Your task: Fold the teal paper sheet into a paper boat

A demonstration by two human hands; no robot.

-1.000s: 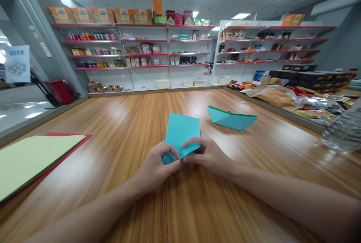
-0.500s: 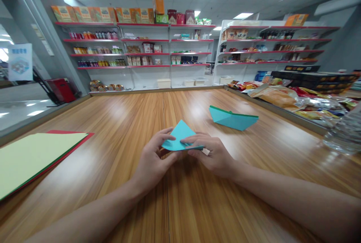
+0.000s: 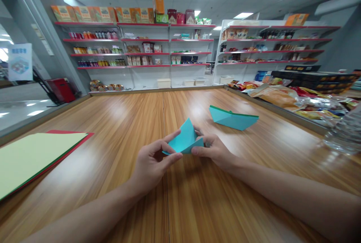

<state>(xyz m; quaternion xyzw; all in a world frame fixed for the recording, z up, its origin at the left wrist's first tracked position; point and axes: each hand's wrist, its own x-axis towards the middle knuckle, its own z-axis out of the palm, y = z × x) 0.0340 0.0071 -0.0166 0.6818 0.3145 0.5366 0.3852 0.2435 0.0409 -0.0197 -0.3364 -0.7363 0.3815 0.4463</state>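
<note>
A small folded piece of blue paper (image 3: 183, 137) is held between my two hands above the wooden table. My left hand (image 3: 154, 157) pinches its left corner, thumb below and fingers along the side. At the right corner, my right hand (image 3: 210, 148) grips the paper with the thumb in front and the other fingers partly hidden behind it. The paper's top point stands up and a crease runs through its middle. Beyond my right hand, a folded blue paper boat (image 3: 233, 119) with a green edge rests on the table.
On the left lies a stack of coloured paper sheets (image 3: 39, 156), pale yellow on top with green and red below. A clear plastic bottle (image 3: 345, 132) is at the right edge. Packaged snacks (image 3: 282, 98) lie past the table's right rim. Stocked shelves (image 3: 146, 40) stand behind.
The blue paper has gone from lying fairly flat to bent upward at its right side. My right fingers have moved from its top face to behind its right corner.
</note>
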